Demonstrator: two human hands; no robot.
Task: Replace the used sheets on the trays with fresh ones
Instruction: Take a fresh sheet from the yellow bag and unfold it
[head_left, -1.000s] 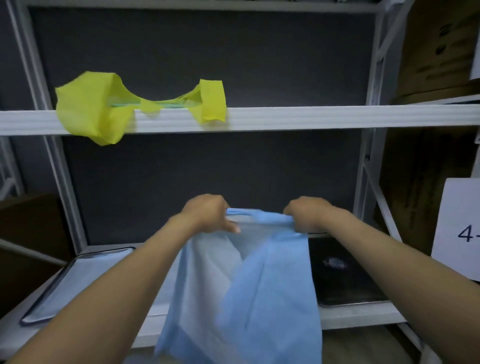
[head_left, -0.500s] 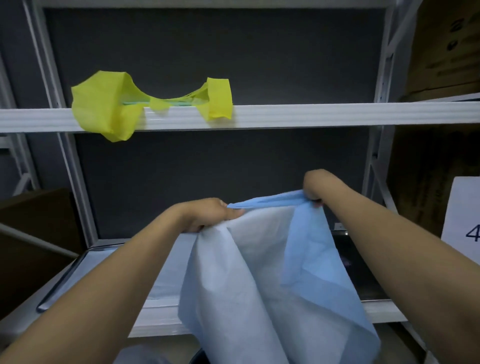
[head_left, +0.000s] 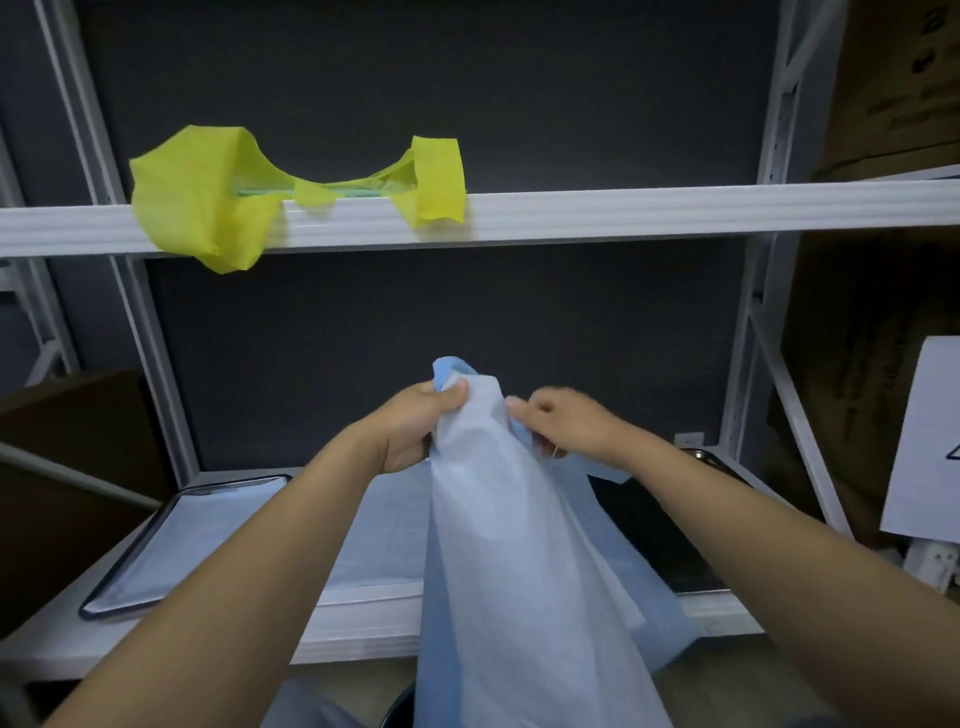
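Left hand (head_left: 415, 428): clenched around the gathered top of a blue sheet (head_left: 509, 561), thumb pressed over the fold. Right hand (head_left: 563, 426): fingers curled, pinching an edge of the same sheet just beside the left hand. Both grasp it; neither is released.

The blue sheet hangs bunched in the air in front of the lower shelf (head_left: 363, 631), its top raised above the shelf and its tail dropping past the shelf's front edge and out of view at the bottom.

On the lower shelf, left end: a metal tray, the left tray (head_left: 111, 597), lined flat with a pale sheet (head_left: 223, 535). On the lower shelf, right end: the right tray (head_left: 654, 540), dark surface bare where visible, partly hidden by the hanging sheet and the right forearm.

Above the lower shelf: a white upper shelf (head_left: 649, 213) carrying a crumpled yellow sheet (head_left: 202, 200) that droops over its front edge. Behind the lower shelf: a dark back panel (head_left: 441, 322). Right of the lower shelf: cardboard boxes (head_left: 898, 83) and a white paper sign (head_left: 927, 441), its marking cut off. Left of the lower shelf: a brown box (head_left: 78, 447).
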